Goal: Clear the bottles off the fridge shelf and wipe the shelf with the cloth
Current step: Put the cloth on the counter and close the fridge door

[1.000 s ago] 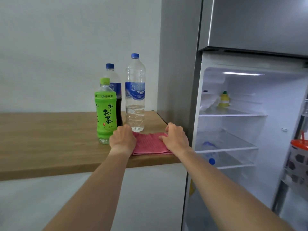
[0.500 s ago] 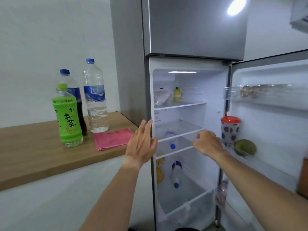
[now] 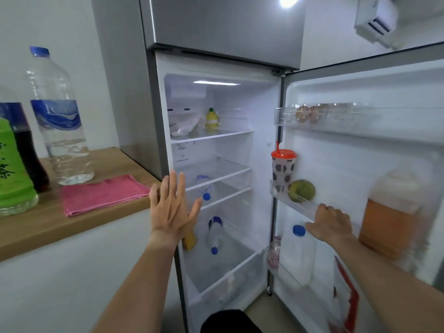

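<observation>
The fridge stands open. Its middle glass shelf (image 3: 230,173) is bare. Three bottles stand on the wooden counter (image 3: 36,227) at left: a green tea bottle (image 3: 12,169), a dark cola bottle (image 3: 26,150) and a clear water bottle (image 3: 60,126). A folded pink cloth (image 3: 103,193) lies beside them. My left hand (image 3: 171,205) hovers open with spread fingers at the fridge's left edge. My right hand (image 3: 330,222) rests on the rim of the door's middle rack (image 3: 302,205), fingers curled over it.
Lower fridge levels hold lying water bottles (image 3: 215,234) and a yellow item (image 3: 189,241). A small yellow bottle (image 3: 212,118) sits on the top shelf. The door holds a red-lidded cup (image 3: 283,169), a green fruit (image 3: 301,191), a white jug (image 3: 299,253) and an orange jug (image 3: 389,217).
Both hands left the pink cloth on the counter. The view swung right to the open fridge. My right hand moved onto the door rack; my left hand lifted to the fridge edge.
</observation>
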Motion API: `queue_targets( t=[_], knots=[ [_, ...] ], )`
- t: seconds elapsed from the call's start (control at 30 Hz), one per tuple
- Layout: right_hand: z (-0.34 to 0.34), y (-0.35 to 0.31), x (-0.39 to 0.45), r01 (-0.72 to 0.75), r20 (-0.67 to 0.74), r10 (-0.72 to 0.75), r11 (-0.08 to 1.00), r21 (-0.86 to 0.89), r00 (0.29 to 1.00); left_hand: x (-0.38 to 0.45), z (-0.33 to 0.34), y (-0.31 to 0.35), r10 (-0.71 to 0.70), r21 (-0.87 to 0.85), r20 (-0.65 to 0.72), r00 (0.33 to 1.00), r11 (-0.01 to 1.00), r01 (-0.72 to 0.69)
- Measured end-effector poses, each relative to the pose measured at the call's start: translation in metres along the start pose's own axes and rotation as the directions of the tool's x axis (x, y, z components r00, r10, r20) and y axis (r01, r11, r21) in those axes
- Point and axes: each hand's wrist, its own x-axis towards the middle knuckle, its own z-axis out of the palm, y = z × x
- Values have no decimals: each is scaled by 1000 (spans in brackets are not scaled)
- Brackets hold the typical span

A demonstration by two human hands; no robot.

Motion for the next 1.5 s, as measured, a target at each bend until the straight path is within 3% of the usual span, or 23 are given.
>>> queue_targets(
  t=[0.77, 1.1, 1.23, 1.5],
  knots=[
    [7, -89, -40, 137, 9, -137, 991, -7, 991, 1, -1, -7, 85, 104, 94, 992, 990, -94],
    [19, -145, -42, 140, 20, -142, 987, 80, 990, 1, -11, -13, 96, -162, 38, 995, 983, -89],
    [14, -164, -46, 236, -27, -236, 944, 230, 971, 1, -24, -24, 39, -121, -93, 995, 991, -50],
    [-18, -211, -68, 445, -198, -400, 769, 458, 895, -1, -41, -50, -204, -76, -30, 979, 977, 201]
  ],
)
